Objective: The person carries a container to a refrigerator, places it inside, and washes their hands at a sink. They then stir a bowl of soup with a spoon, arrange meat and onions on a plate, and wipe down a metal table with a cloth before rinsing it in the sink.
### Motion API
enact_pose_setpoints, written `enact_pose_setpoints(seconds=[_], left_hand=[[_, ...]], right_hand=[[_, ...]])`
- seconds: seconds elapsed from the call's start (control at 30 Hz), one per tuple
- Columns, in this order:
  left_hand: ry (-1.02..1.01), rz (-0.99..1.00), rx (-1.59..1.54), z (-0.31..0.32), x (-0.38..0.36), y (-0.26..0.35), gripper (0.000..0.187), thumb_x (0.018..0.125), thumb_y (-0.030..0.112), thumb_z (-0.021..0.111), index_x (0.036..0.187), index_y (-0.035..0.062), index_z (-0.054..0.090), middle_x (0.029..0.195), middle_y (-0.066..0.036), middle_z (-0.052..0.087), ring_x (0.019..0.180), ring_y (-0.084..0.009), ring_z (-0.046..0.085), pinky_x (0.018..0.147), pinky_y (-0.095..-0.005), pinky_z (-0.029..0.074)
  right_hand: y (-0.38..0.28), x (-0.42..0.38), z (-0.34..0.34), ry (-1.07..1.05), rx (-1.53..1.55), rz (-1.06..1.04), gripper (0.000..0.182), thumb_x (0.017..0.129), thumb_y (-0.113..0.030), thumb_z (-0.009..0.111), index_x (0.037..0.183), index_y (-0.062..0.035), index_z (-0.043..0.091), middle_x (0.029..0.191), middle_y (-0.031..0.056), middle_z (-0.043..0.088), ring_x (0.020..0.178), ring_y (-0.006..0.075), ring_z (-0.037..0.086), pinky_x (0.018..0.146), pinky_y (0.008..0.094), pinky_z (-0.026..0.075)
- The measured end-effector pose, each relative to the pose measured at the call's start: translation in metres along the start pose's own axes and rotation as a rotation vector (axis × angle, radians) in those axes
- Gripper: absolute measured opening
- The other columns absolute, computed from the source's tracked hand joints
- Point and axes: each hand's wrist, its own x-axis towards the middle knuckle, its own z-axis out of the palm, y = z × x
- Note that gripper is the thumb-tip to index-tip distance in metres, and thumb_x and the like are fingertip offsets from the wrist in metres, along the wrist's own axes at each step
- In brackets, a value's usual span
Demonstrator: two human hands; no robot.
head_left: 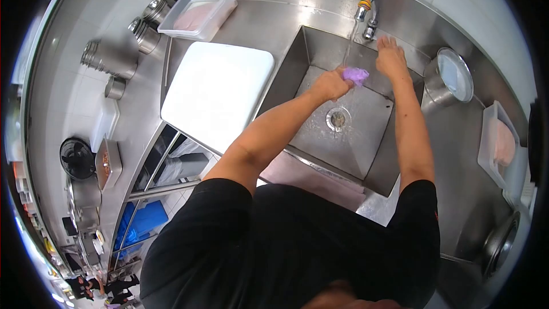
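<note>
Gripping a purple cloth (357,75) over the sink (359,151)

I see the fingers of the left hand (330,86) clamped on it, near water (348,47) running from the tap (363,10). The right hand (392,58) hovers by the tap, fingers outstretched. Farther out, a white board (217,91) lies on the counter (260,20).

Bright light nearly washes out the white board (220,91), while fisheye distortion bends the black-cornered edges.

Sink (366,143) at centre; tap (371,26) at its back edge. Left of sink: board (220,88) on counter (274,20), tub (222,18) behind board, canisters (146,35) left of tub. Right of sink: pot (437,88), then second tub (487,149) farther right. Left hand (333,85) over sink, right hand (392,60) just before tap
</note>
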Motion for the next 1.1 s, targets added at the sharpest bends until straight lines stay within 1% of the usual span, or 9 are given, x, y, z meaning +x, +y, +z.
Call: enact_pose_setpoints(seconds=[0.1, 0.3, 0.53, 0.73, 0.83, 0.9, 0.93, 1.03, 1.1], left_hand=[[-0.085, -0.109, -0.36, -0.013, -0.01, -0.005, 0.047, 0.088, 0.033, 0.058, 0.128, 0.0081, 0.055, 0.072, -0.01, 0.066, 0.047, -0.019, 0.061, 0.041, -0.0311, 0.047], [-0.626, -0.224, -1.047, -0.04, -0.018, -0.038, 0.031, 0.091, 0.035, 0.061, 0.107, 0.0082, 0.061, 0.073, -0.005, 0.064, 0.05, -0.0106, 0.059, 0.034, -0.0216, 0.04], [-0.808, -0.08, -0.532, -0.046, -0.048, 0.012, 0.024, 0.087, 0.023, 0.066, 0.104, 0.0066, 0.064, 0.077, -0.004, 0.067, 0.061, -0.0127, 0.064, 0.044, -0.0235, 0.046], [-0.558, 0.019, 0.498, -0.006, -0.022, 0.006, 0.036, 0.084, 0.025, 0.069, 0.112, 0.0043, 0.061, 0.084, -0.013, 0.071, 0.068, -0.0257, 0.068, 0.059, -0.0383, 0.055], [0.103, 0.176, 0.501, 0.032, -0.043, -0.032, 0.046, 0.083, 0.026, 0.067, 0.124, 0.0057, 0.058, 0.084, -0.018, 0.071, 0.077, -0.0345, 0.07, 0.073, -0.0441, 0.055], [0.083, 0.153, 0.404, 0.03, -0.065, -0.025, 0.054, 0.082, 0.027, 0.066, 0.13, 0.0062, 0.054, 0.085, -0.021, 0.071, 0.082, -0.0379, 0.07, 0.078, -0.0453, 0.054], [0.072, 0.145, 0.358, 0.026, -0.071, -0.023, 0.057, 0.082, 0.028, 0.066, 0.133, 0.0065, 0.053, 0.086, -0.022, 0.07, 0.085, -0.0396, 0.069, 0.081, -0.0458, 0.053], [0.166, 0.116, 0.097, 0.029, -0.062, -0.041, 0.045, 0.082, 0.032, 0.065, 0.121, 0.0084, 0.06, 0.078, -0.016, 0.07, 0.071, -0.0309, 0.069, 0.063, -0.0408, 0.055], [-0.115, -0.12, -0.507, 0.015, -0.051, -0.044, 0.032, 0.084, 0.03, 0.064, 0.109, 0.0099, 0.061, 0.072, -0.011, 0.067, 0.061, -0.0222, 0.064, 0.05, -0.0341, 0.049]], right_hand=[[0.013, -0.011, 0.026, 0.002, 0.111, -0.033, 0.079, 0.077, -0.008, 0.065, 0.15, -0.0075, 0.033, 0.155, 0.015, 0.033, 0.143, 0.0371, 0.03, 0.113, 0.0522, 0.031], [-0.058, -0.105, -0.042, 0.28, 0.39, -0.679, 0.089, 0.07, -0.003, 0.075, 0.149, -0.013, 0.035, 0.153, 0.0137, 0.036, 0.141, 0.0358, 0.032, 0.114, 0.049, 0.031], [-0.071, -0.106, -0.061, 0.226, 0.527, -0.754, 0.059, 0.068, -0.004, 0.074, 0.125, -0.0076, 0.057, 0.121, 0.0131, 0.06, 0.114, 0.0342, 0.057, 0.09, 0.0428, 0.051], [-0.09, -0.097, 0.006, -0.019, 0.4, -0.449, 0.043, 0.07, -0.015, 0.075, 0.109, -0.0028, 0.063, 0.089, 0.0207, 0.069, 0.084, 0.0419, 0.066, 0.073, 0.0466, 0.053], [-0.092, -0.093, 0.034, -0.207, 0.516, -0.396, 0.04, 0.072, -0.018, 0.075, 0.105, 0.001, 0.065, 0.086, 0.0244, 0.069, 0.08, 0.0439, 0.067, 0.071, 0.0485, 0.053], [-0.094, -0.09, 0.039, -0.516, 0.565, -0.234, 0.04, 0.072, -0.018, 0.075, 0.104, 0.0027, 0.065, 0.088, 0.0249, 0.069, 0.082, 0.0441, 0.068, 0.073, 0.0485, 0.054], [-0.103, -0.098, 0.003, -0.724, 0.705, 0.04, 0.056, 0.071, -0.019, 0.08, 0.12, 0.0009, 0.06, 0.096, 0.0247, 0.07, 0.092, 0.0433, 0.067, 0.083, 0.0465, 0.054], [-0.096, -0.118, -0.001, -0.203, 0.59, -0.014, 0.067, 0.074, -0.015, 0.079, 0.133, -0.0036, 0.05, 0.123, 0.0238, 0.062, 0.115, 0.0383, 0.06, 0.096, 0.0478, 0.05], [-0.09, -0.135, -0.008, 0.176, 0.594, -0.319, 0.07, 0.077, -0.01, 0.076, 0.139, -0.0073, 0.044, 0.139, 0.0237, 0.048, 0.126, 0.0373, 0.051, 0.1, 0.051, 0.046]])
